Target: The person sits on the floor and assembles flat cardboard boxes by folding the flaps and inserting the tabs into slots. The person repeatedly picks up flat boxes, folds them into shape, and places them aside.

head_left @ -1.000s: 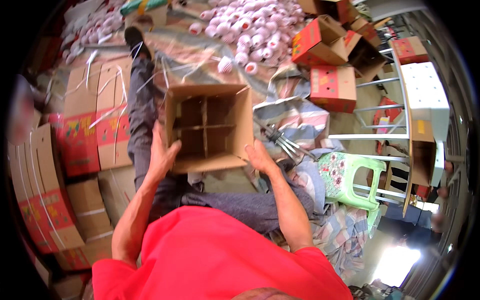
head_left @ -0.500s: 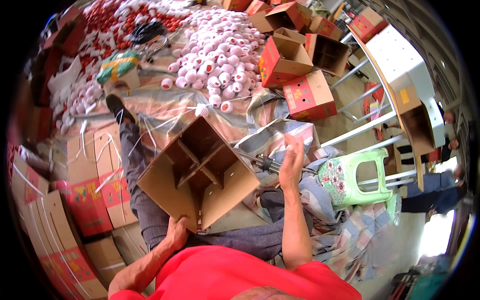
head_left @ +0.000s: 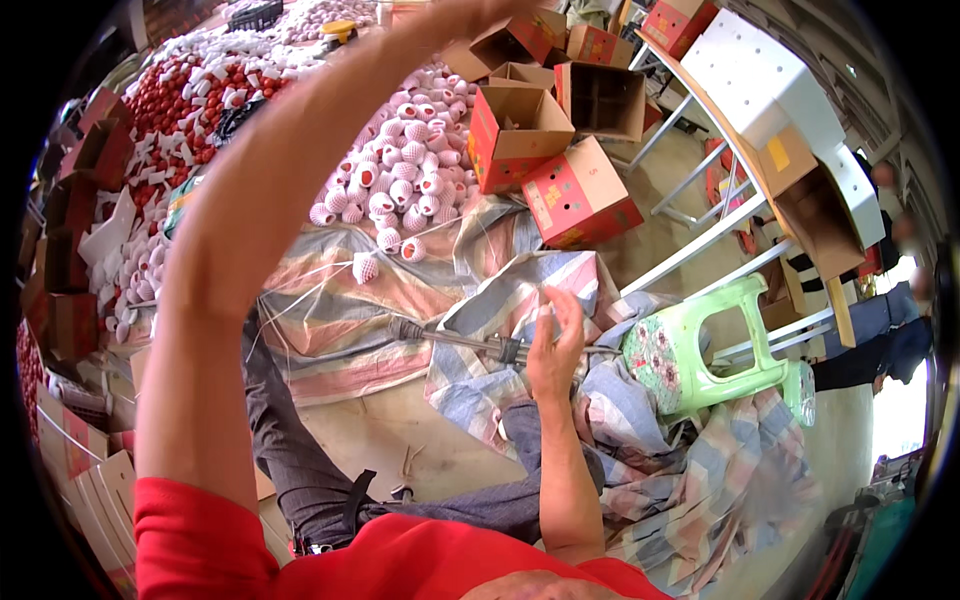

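My left arm is raised, stretching from the lower left up across the view to the far cartons. At the top edge my left hand is blurred and partly cut off; whether anything is in it cannot be seen. My right hand hovers over the striped cloth, empty, with thumb and fingers apart. Beside it lies a thin metal rod with dark fittings. Open red-and-brown cartons are bunched at the back, nearest my left hand. A closed carton rests in front of them.
Red fruits in pink foam nets are heaped beyond my legs, with loose red fruits farther left. A green plastic stool lies on its side at right. Behind it runs a table bearing white boxes. Flattened cartons lie at lower left.
The divided carton has gone from my lap and from my left hand. My left arm has swung up and away to the top. My right hand has shifted slightly left and down; the view has turned.
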The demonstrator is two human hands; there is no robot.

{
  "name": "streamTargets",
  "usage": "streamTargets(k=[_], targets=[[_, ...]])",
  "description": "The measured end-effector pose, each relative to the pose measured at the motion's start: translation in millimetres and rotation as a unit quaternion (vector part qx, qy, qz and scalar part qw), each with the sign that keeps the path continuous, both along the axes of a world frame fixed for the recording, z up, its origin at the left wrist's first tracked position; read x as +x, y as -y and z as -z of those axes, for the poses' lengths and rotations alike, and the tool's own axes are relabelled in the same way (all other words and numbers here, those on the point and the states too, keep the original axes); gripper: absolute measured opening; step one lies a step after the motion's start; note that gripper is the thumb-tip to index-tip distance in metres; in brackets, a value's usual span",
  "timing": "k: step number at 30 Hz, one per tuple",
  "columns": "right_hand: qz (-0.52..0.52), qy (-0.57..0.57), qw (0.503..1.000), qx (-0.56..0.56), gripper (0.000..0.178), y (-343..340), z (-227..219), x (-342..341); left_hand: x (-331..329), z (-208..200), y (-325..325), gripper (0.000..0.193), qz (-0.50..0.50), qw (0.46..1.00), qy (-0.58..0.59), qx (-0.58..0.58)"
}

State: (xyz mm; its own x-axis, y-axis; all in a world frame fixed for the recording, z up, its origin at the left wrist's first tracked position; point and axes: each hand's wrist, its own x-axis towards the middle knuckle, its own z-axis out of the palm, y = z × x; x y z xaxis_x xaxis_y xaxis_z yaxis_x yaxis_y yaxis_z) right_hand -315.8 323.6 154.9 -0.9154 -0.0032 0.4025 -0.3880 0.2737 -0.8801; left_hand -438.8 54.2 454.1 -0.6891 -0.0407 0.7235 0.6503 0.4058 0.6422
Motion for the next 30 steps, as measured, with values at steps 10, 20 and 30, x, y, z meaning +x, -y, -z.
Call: streamTargets(k=[10, 20, 30], targets=[[-0.172, 0.035, 0.97, 0.167, 0.041, 29, 50, 15, 358, 462, 142, 0.064, -0.345, 0.905, 0.223, 0.112], [-0.291, 0.18, 0.861, 0.376, 0.041, 35, 157, 33, 819, 635, 80, 0.078, -0.75, 0.367, 0.55, -0.016], [-0.334, 0.227, 0.791, 0.46, 0.048, 27, 201, 18, 827, 717, 10, 0.074, -0.769, 0.08, 0.438, 0.458]])
